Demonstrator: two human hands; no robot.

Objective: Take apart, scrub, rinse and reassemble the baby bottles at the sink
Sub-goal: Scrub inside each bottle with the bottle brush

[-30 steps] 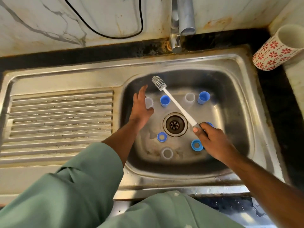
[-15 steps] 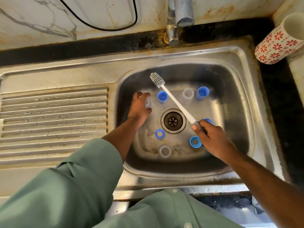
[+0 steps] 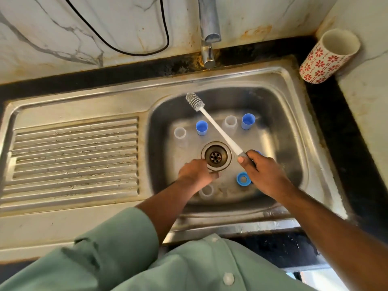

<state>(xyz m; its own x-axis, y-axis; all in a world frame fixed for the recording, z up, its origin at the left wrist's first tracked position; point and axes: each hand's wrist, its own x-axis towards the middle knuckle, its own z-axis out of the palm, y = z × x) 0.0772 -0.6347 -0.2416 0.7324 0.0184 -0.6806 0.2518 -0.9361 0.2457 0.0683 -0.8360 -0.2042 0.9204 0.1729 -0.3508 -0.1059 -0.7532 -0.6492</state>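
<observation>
Down in the steel sink (image 3: 281,106), lots of little bottle parts. Right hand (image 3: 265,175) wrapped tight round the grey grip of the bottle brush (image 3: 214,124), thumb on top, white stick slanting up and far to the left, bristly head up over the far left part of the bowl. Left hand (image 3: 196,172) low on the sink floor, just near and left of the drain (image 3: 216,156), fingers curled down there; cannot tell if anything sits in them. Far side of the bowl, standing up in a row: a clear cup (image 3: 180,133) at the left, then a small blue cup (image 3: 201,127), then a clear bottle (image 3: 230,122) past the brush stick, then a blue cup (image 3: 248,121) at the right, these last two just beside each other. Near side: a blue ring (image 3: 243,179) just left of the right hand, and a clear ring (image 3: 206,191) partly hidden under the left wrist. A bit of blue (image 3: 258,152) peeking out behind the right hand. Ribbed drainboard (image 3: 73,156) off to the left. Tap (image 3: 209,28) up at the far wall. Red flower mug (image 3: 327,57) on the dark counter, far right. Black cord (image 3: 126,49) looping on the marble wall. Green sleeve (image 3: 109,255) near the bottom.
</observation>
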